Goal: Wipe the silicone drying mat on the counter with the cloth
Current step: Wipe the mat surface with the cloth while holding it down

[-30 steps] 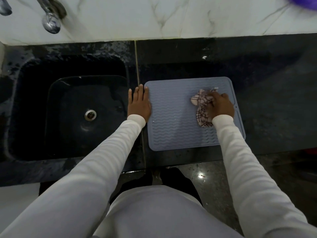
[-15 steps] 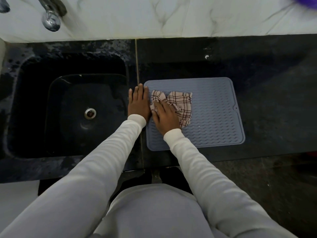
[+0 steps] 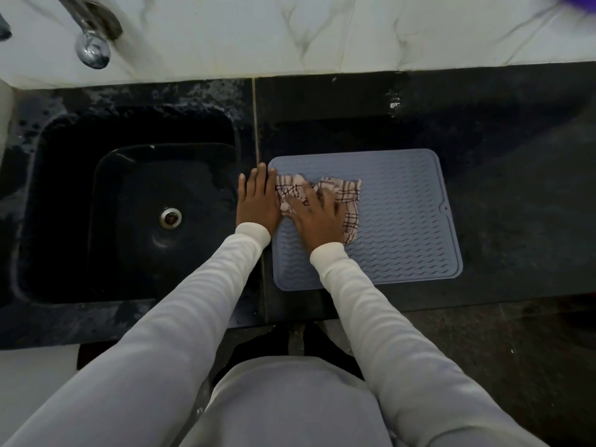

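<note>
Mat (image 3: pixel 403 221) lies flat on the dark surface (image 3: pixel 516 188), just right of the sink (image 3: pixel 129 204), same spot as in both earlier frames. Long axis runs left-right, parallel to the surface's front edge; its small notch with a hole sits at mid right edge, pointing away from the sink. Cloth (image 3: pixel 342 195) is bunched on the mat's left part, touching the left hand's side. 1.0 s ago it was near the right edge; 0.5 s ago already at the left, so barely any shift since. Right hand (image 3: pixel 317 217) presses flat on the cloth, fingers spread and pointing up-left, palm down, not clenched around it. Left hand (image 3: pixel 258 201) lies flat, fingers together, straddling the mat's left edge and the surface, unchanged across frames. Tap (image 3: pixel 92 43) above the sink, against the marble wall (image 3: pixel 322 33).
</note>
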